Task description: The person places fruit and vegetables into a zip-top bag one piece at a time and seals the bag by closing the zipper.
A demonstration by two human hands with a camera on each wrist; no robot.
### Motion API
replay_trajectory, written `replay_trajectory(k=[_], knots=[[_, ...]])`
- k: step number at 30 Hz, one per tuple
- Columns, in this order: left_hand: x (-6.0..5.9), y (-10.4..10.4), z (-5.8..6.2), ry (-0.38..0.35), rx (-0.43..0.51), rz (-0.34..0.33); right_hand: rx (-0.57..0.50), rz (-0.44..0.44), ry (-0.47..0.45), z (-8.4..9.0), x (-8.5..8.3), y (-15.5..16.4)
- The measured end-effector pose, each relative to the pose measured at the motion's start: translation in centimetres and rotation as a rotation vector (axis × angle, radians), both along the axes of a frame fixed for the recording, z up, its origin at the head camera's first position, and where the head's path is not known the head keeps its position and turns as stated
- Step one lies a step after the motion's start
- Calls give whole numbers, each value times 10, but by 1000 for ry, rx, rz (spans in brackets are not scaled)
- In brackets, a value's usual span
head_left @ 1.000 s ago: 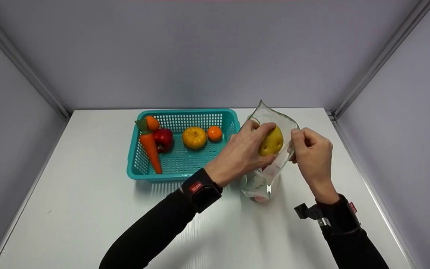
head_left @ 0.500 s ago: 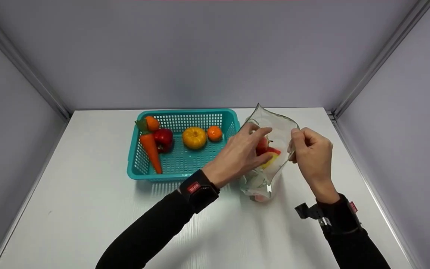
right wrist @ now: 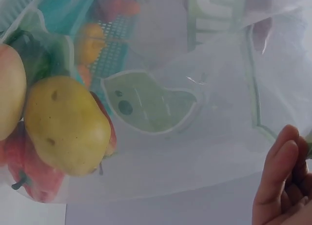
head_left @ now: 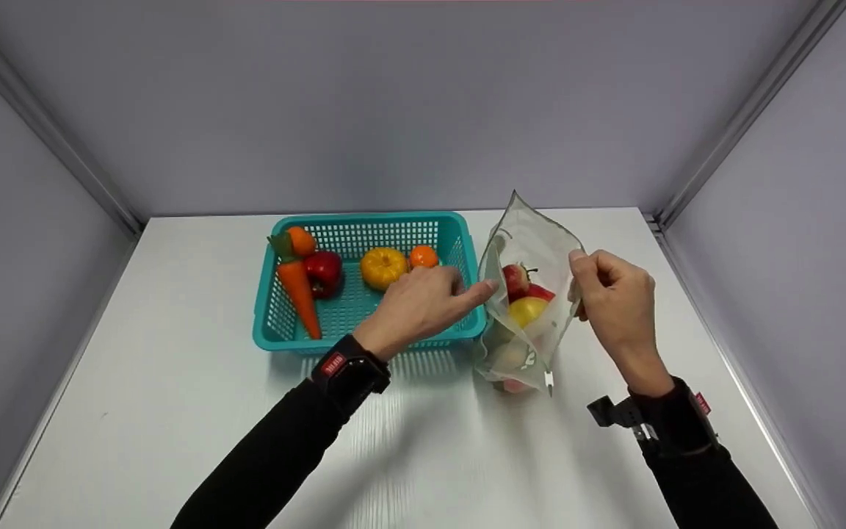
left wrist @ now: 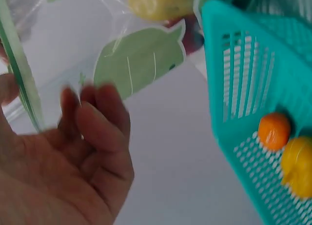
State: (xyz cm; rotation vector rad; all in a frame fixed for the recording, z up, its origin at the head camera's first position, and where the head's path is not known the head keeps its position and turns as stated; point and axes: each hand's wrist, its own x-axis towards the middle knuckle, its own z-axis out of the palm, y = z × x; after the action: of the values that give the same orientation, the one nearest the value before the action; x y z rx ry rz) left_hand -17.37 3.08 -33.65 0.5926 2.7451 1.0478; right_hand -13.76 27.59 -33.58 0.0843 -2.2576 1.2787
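Observation:
A clear plastic zip bag (head_left: 544, 239) stands with its mouth open beside the basket. My right hand (head_left: 617, 308) pinches the bag's right edge between thumb and fingers. Inside lie a yellow potato (right wrist: 66, 125), a red fruit with a stem (head_left: 517, 281) and other produce. The green leaf-like print (right wrist: 148, 103) on the bag shows in the right wrist view. My left hand (head_left: 419, 300) holds nothing, its fingers loosely bent over the basket's right part. Its thumb points at the bag's left edge and overlaps it in the head view.
A teal basket (head_left: 283, 345) sits left of the bag. In it are a carrot (head_left: 297, 294), a shiny red fruit or vegetable (head_left: 324, 273), a small yellow pumpkin (head_left: 382, 266), a tangerine (head_left: 423, 256) and another orange fruit (head_left: 301, 241). Grey walls (head_left: 393, 110) enclose the white table (head_left: 136, 411).
My left hand let the potato go into the bag, then drew out leftward over the basket. My right hand kept its pinch on the bag's edge.

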Motion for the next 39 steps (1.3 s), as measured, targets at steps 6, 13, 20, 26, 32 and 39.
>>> replay_trajectory(k=[6,13,20,26,32,39], knots=[[-2,-3,2,-148,264,-82,23,52,-51,0,-2,0],[-14,-8,15,-54,394,-38,-31,55,-49,7,-6,9],[-23,-20,19,-2,447,40,-159,-10,22,13,-11,16],[-19,-24,12,-9,416,-6,-132,20,27,8,-10,8],[-8,-23,-9,63,446,-2,-93,14,25,3,-5,4],[-7,-39,-47,263,190,121,-70,6,32,3,-2,6]])
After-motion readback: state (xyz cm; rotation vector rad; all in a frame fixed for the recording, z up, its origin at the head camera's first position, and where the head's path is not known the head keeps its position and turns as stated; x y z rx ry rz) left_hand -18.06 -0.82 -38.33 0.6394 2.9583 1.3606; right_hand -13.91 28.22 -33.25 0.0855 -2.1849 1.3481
